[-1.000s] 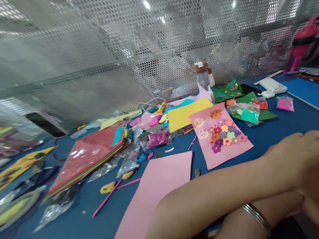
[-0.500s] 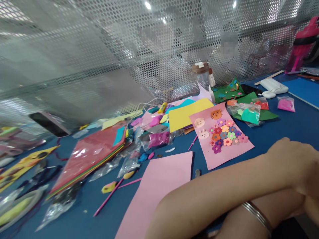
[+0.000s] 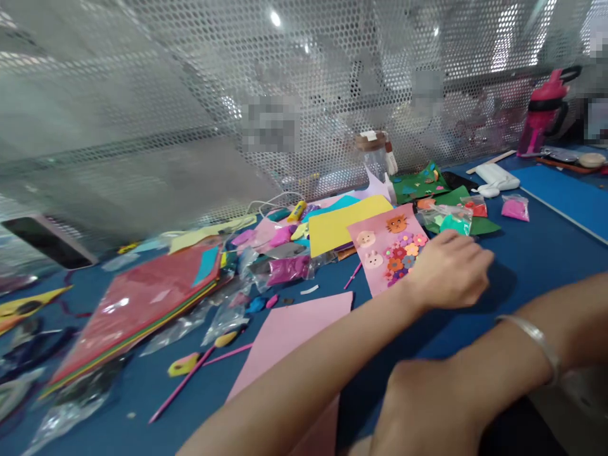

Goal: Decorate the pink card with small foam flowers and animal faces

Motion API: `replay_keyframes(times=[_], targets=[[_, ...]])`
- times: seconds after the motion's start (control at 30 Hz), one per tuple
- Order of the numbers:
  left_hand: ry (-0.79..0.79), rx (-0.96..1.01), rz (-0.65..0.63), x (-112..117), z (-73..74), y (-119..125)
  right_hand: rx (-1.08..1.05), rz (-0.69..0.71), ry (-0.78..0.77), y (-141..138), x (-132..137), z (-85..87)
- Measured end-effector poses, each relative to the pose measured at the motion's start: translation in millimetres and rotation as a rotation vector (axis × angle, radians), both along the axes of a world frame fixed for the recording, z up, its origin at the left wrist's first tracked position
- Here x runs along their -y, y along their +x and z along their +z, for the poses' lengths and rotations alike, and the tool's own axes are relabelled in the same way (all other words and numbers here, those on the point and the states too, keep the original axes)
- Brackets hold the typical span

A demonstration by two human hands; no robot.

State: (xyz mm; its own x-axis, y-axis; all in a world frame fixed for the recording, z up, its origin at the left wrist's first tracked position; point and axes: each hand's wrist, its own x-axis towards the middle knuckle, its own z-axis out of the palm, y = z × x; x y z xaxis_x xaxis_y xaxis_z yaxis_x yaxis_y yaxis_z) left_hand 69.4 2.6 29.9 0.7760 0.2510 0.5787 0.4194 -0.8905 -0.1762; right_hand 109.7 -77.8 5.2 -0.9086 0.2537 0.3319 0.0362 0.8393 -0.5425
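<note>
My left hand (image 3: 451, 269) reaches across from the lower left. It hovers over or rests on the right part of a pink sheet (image 3: 375, 278) with clay flowers (image 3: 403, 250) and small animal faces; contact is unclear. Its fingers are curled closed, and whatever they hold is hidden. My right hand (image 3: 427, 405), below a silver bracelet (image 3: 534, 339), is low and close to me, back upward, fingers hidden. Beside it, partly behind my left forearm, lies a plain pink sheet (image 3: 304, 329).
Left of the sheets lie a stack of coloured sheets (image 3: 142, 297), purple sticks (image 3: 183, 386) and clay bags (image 3: 287, 269). A phone (image 3: 50, 240) leans at far left. Behind stand a perforated metal screen (image 3: 199, 82) and a jar (image 3: 373, 155). A pink bottle (image 3: 541, 117) stands at far right.
My left hand has moved left, from the right side onto the decorated sheet's area. My right hand has come into view below it; the arms no longer cross. The view has shifted right.
</note>
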Motion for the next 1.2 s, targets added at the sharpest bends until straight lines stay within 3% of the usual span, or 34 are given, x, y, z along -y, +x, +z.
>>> replay_keyframes(times=[0.07,0.17,0.23,0.3,0.43,0.63,0.8,1.2], targets=[[0.000,0.134,0.089,-5,-5.1,-28,-0.126,-0.052,0.003,13,-17,2.3],[0.026,0.240,0.228,-14,-17.6,-60,-0.405,-0.387,0.028,34,-55,1.7],[0.032,0.271,0.277,-18,-27.9,-73,-0.457,-0.579,0.031,43,-81,-2.0],[0.038,0.243,0.299,-20,-36.3,-79,-0.400,-0.652,-0.033,47,-99,-7.3],[0.055,0.238,0.291,-18,-40.8,-77,-0.280,-0.612,-0.211,48,-110,-15.0],[0.073,0.121,0.192,-18,-40.2,-74,-0.202,-0.543,-0.088,48,-103,-12.8],[0.120,0.098,0.245,-17,-43.6,-74,-0.238,-0.560,-0.088,49,-101,-10.9],[0.055,0.128,0.280,-17,-39.2,-74,-0.473,-0.574,-0.671,46,-106,-17.7]])
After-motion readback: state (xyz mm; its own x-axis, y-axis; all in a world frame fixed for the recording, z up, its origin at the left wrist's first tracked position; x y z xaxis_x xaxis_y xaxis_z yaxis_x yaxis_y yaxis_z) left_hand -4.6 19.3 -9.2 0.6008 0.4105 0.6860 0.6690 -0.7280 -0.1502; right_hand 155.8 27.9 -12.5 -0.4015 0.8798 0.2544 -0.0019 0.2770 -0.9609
